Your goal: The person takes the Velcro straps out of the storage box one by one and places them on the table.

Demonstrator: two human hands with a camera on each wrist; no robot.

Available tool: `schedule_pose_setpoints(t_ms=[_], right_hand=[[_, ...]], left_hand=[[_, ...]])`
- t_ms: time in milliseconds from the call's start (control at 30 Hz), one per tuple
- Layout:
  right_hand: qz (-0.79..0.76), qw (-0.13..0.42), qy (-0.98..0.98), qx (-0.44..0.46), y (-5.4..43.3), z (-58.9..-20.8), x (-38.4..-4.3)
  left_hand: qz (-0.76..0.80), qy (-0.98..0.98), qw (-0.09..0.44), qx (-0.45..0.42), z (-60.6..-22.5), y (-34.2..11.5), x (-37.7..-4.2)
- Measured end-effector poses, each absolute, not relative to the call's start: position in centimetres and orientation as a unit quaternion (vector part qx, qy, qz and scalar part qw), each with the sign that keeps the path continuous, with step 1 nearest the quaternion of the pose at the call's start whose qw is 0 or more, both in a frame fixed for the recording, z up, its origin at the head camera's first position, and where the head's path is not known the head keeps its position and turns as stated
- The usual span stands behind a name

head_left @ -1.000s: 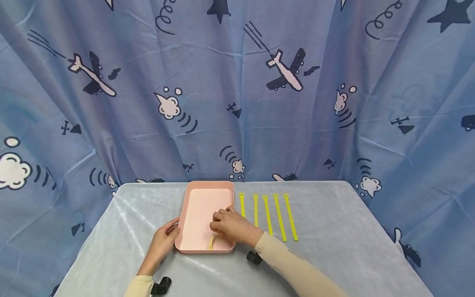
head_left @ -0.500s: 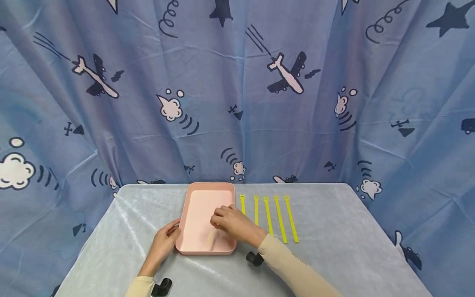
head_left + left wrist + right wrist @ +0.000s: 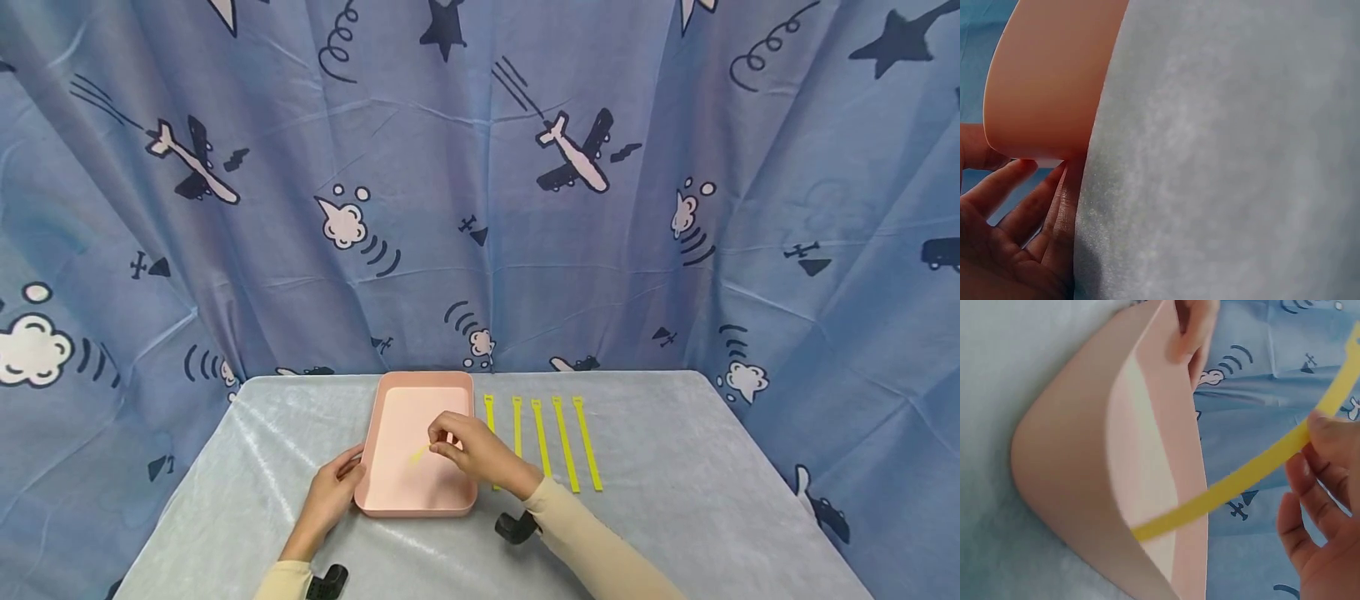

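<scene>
A shallow pink tray lies on the table. My left hand holds its left wall; in the left wrist view the fingertips touch the underside of the tray's wall, with the thumb across from them. My right hand, over the right part of the tray, pinches a flat yellow cable tie between thumb and fingers. In the right wrist view the tie curves down, its lower end at the tray's wall. From the head it looks small and blurred.
Several yellow cable ties lie in a row right of the tray, slotted heads toward the back; my right wrist is close to them. A light grey cloth covers the table. A blue patterned curtain hangs behind it.
The cable tie, earlier seen low in the tray under the right hand, has swung up and leftward in its pinch. The right fingers have lifted slightly. The left hand stays on the tray.
</scene>
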State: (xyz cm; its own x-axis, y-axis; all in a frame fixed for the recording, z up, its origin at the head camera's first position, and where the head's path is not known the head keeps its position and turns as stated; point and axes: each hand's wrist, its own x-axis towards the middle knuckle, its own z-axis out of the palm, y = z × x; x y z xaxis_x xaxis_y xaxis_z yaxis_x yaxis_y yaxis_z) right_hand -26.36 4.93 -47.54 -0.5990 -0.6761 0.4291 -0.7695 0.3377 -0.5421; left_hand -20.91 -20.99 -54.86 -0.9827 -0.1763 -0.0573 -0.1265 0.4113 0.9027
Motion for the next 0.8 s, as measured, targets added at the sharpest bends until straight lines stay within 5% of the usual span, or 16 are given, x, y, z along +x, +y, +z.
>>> schedule_pose_setpoints(t_ms=[400, 800], right_hand=[[0.520, -0.036, -0.798, 0.303, 5.3, -47.1, -26.3], [0.640, -0.062, -0.740, 0.200, 6.6, -47.2, -27.0]], left_hand=[[-0.539, -0.837, 0.024, 0.087, -54.8, -21.0, -20.7], [-0.542, -0.836, 0.025, 0.087, -55.0, -21.0, -20.8]])
